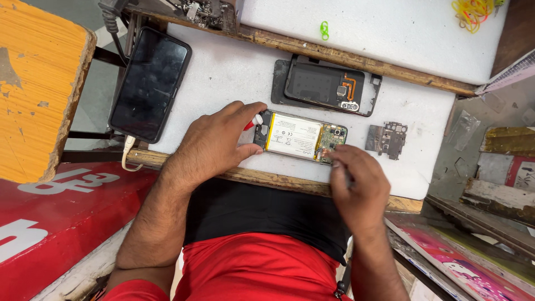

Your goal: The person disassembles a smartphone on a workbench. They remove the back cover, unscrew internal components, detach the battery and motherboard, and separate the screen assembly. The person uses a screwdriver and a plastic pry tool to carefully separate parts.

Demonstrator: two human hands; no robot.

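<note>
Head view: white foam mat [234, 72], wooden bench [356, 58]

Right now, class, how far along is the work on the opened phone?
Done: the back cover and a small metal shield lie apart on the white mat. In hand: the left hand steadies the opened phone; the right hand works its circuit end. Left: the battery remains inside.

white battery [292, 137] in the opened phone [301, 136], green circuit board [333, 137], white foam mat [223, 72], red shorts [262, 270].
</note>
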